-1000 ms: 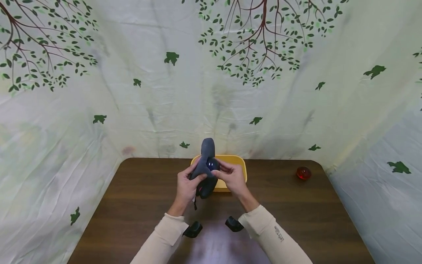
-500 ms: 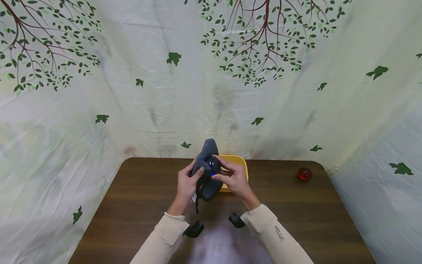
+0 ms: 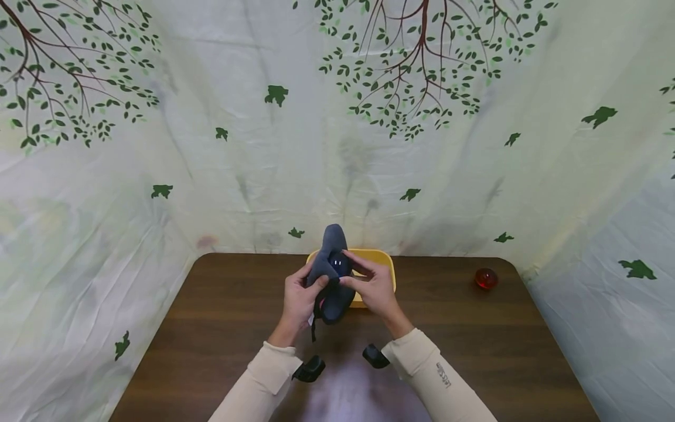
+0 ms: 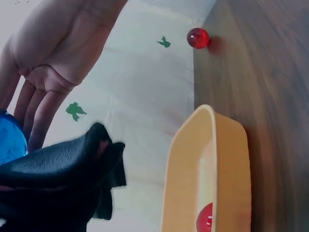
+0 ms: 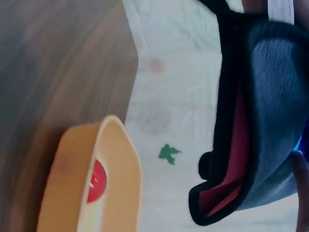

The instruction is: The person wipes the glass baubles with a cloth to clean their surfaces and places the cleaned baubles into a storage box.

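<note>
My left hand (image 3: 299,296) grips a soft dark grey fabric piece (image 3: 333,239) with black trim, a pink lining and a dangling black strap; its exact kind is unclear. Against the fabric sits a glossy blue ball (image 3: 340,264). My right hand (image 3: 375,290) pinches this ball between thumb and fingers, over the middle of the table. In the left wrist view the blue ball (image 4: 10,137) shows at the left edge, beside the folded fabric (image 4: 63,164). From the right wrist, the pink-lined opening of the fabric (image 5: 275,106) faces the camera and only a sliver of blue shows.
Behind the hands stands a yellow tray (image 3: 389,271) on the brown wooden table (image 3: 432,310). Inside it lies a red ball (image 4: 205,220). Another red transparent ball (image 3: 486,278) rests near the table's far right corner. A leaf-printed cloth (image 3: 337,146) hangs behind the table.
The fabric tilted a little to the right, then came partly back. The right fingers shifted slightly on the blue ball, which stays against the fabric. Both hands remain in nearly the same place.
</note>
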`<action>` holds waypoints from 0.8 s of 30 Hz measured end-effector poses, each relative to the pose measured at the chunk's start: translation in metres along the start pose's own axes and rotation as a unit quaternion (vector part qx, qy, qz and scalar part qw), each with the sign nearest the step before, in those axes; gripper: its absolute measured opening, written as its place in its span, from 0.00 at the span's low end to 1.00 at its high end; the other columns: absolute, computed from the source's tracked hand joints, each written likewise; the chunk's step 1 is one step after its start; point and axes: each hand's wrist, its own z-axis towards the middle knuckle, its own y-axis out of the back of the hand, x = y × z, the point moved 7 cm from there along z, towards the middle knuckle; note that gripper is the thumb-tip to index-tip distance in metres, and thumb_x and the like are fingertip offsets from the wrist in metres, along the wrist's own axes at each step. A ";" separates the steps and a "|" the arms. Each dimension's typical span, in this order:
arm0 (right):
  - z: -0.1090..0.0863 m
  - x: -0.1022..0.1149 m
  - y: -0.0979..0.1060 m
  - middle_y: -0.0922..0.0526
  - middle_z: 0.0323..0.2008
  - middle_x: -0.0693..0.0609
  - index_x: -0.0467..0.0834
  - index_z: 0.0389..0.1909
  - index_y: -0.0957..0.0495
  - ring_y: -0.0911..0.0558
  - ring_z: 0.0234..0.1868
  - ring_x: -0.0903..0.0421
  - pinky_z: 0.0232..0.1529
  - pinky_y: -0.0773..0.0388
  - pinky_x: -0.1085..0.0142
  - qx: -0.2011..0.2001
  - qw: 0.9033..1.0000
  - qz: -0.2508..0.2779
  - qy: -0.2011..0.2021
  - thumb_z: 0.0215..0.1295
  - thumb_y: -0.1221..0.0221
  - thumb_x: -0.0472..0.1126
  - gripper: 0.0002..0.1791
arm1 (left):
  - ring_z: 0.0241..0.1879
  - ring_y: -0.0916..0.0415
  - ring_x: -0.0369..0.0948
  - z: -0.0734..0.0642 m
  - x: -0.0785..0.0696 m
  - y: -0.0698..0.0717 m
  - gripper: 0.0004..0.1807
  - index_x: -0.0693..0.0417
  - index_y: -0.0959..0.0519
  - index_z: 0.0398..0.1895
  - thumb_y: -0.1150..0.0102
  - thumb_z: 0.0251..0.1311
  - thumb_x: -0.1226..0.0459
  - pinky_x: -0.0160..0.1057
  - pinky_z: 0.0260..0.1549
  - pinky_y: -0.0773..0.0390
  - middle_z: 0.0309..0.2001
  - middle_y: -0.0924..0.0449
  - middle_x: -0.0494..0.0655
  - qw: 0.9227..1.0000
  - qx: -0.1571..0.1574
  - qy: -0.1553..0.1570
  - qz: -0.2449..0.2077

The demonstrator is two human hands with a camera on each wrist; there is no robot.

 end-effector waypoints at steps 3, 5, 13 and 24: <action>0.001 -0.018 0.002 0.22 0.54 0.34 0.29 0.57 0.25 0.19 0.52 0.42 0.46 0.20 0.60 -0.029 0.998 0.030 -0.055 0.58 0.36 0.27 0.24 | 0.49 0.22 0.37 0.001 -0.004 -0.003 0.30 0.66 0.30 0.62 0.35 0.53 0.75 0.35 0.48 0.21 0.55 0.20 0.46 0.999 0.023 -0.033 0.016; 0.001 -0.029 0.003 0.20 0.52 0.34 0.30 0.56 0.24 0.17 0.49 0.46 0.45 0.19 0.61 -0.046 0.993 0.051 -0.093 0.61 0.38 0.29 0.22 | 0.54 0.24 0.36 0.001 -0.008 -0.005 0.31 0.67 0.31 0.62 0.34 0.51 0.77 0.35 0.52 0.24 0.57 0.22 0.42 0.997 0.037 -0.063 0.030; 0.001 -0.029 0.002 0.20 0.50 0.31 0.27 0.55 0.25 0.16 0.46 0.48 0.44 0.19 0.61 -0.049 0.993 0.070 -0.086 0.62 0.38 0.30 0.21 | 0.58 0.27 0.34 0.001 -0.016 -0.007 0.29 0.68 0.30 0.62 0.37 0.54 0.78 0.33 0.55 0.27 0.61 0.28 0.60 0.992 0.044 -0.094 0.079; 0.001 -0.021 -0.002 0.23 0.56 0.33 0.27 0.57 0.27 0.21 0.56 0.48 0.54 0.25 0.59 -0.003 0.996 0.089 0.005 0.50 0.33 0.22 0.30 | 0.42 0.20 0.34 0.001 -0.007 0.002 0.26 0.75 0.31 0.59 0.38 0.58 0.73 0.33 0.41 0.19 0.49 0.18 0.52 0.999 0.001 -0.030 0.019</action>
